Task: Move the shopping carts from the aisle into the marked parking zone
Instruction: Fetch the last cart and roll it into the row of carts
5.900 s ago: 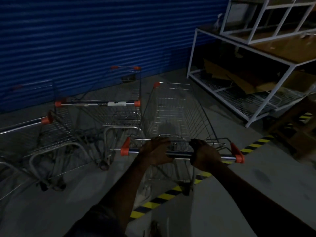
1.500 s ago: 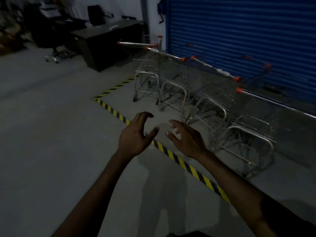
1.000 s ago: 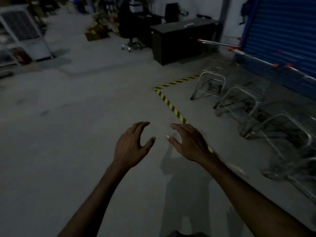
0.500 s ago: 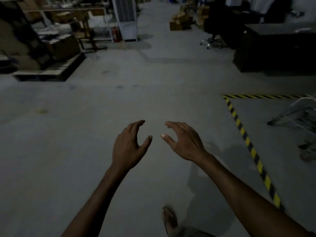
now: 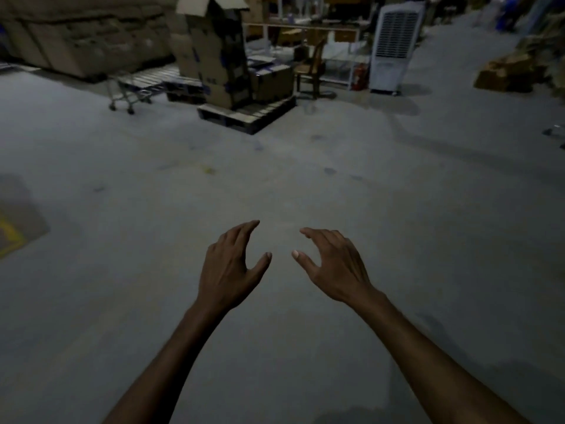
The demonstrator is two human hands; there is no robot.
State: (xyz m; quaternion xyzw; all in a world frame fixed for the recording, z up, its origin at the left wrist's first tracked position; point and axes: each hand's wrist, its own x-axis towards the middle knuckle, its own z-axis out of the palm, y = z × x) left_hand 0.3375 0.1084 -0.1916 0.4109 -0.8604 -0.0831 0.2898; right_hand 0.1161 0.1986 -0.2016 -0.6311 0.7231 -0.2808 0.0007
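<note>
Parked carts out of view, hands point(image 5: 227, 270) point(image 5: 334, 267) empty, distant metal cart point(image 5: 130, 92)

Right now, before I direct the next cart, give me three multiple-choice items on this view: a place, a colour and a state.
1. Where is the shopping cart?
A. far off, left of the pallet stacked with boxes
B. between the hands
C. at the right edge

2. What colour is the air cooler?
A. red
B. white
C. green

3. What are the left hand and right hand doing?
A. gripping a cart handle
B. carrying a box
C. held out, open and empty

Answers: 1 A, it stands by the pallets at upper left; 2 B, its casing is white; 3 C, neither hand touches anything.
</note>
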